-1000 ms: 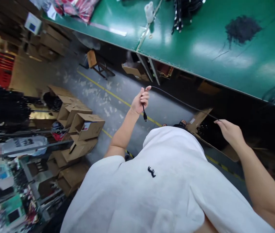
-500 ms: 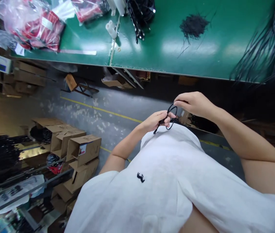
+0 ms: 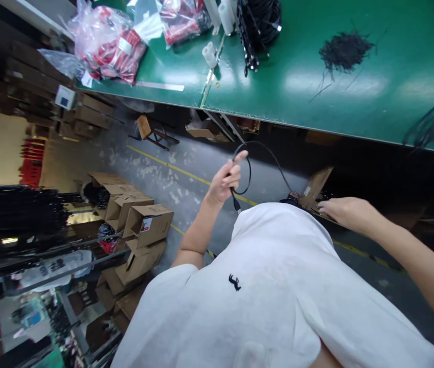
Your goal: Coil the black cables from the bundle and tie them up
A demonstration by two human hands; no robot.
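My left hand (image 3: 225, 180) is closed around a black cable (image 3: 250, 171), holding it in a loop over the floor in front of my body. A connector end (image 3: 236, 205) hangs down below the fingers, and the index finger points out through the loop. From there, one length of the cable arcs to the right and drops behind the white shirt (image 3: 274, 266). Off to the right, apart from the visible cable, is my right hand (image 3: 345, 212), its fingers pressed together near a cardboard box. Whether anything is between those fingertips is hidden.
A green worktable (image 3: 270, 97) runs across the top, bearing a bundle of black cables (image 3: 258, 28), a heap of black cut pieces (image 3: 345, 51) and bagged red items (image 3: 113, 48). Open cardboard boxes (image 3: 150, 225) stand at the left. An open box (image 3: 316, 186) sits under the table.
My hands have moved apart: the left one up and leftward with the cable, the right one down and rightward, off the loop. The cable's arc has opened wider. The view has shifted.
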